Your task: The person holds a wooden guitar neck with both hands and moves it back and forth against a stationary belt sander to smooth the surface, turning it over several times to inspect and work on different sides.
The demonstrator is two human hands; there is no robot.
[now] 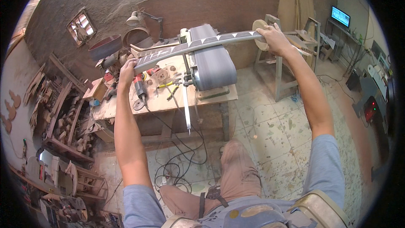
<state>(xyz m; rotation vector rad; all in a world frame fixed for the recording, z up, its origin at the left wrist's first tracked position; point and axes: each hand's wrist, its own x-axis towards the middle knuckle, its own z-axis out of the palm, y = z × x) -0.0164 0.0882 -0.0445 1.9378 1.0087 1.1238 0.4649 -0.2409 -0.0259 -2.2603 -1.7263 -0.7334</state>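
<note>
My left hand [127, 72] is closed around the left end of a long, narrow grey strip [185, 48] with dark panels and white triangular inlays along one face. At its other end, my right hand [274, 39] grips it with fingers wrapped over. Between my hands the strip spans a belt sander [213, 65] with a wide grey belt, streaked as if moving. It crosses over the belt's upper part; whether it touches cannot be made out. A thin pale metal bar [186, 103] juts from the sander toward me.
On the workbench [168, 110] lie a red-and-grey power tool [139, 86] and yellow-handled pliers [166, 85]. A desk lamp [134, 19] stands behind. Black cables [181, 160] coil on the tiled floor near my legs. A wooden stand [278, 76] is at right; wood scraps [63, 126] fill a left rack.
</note>
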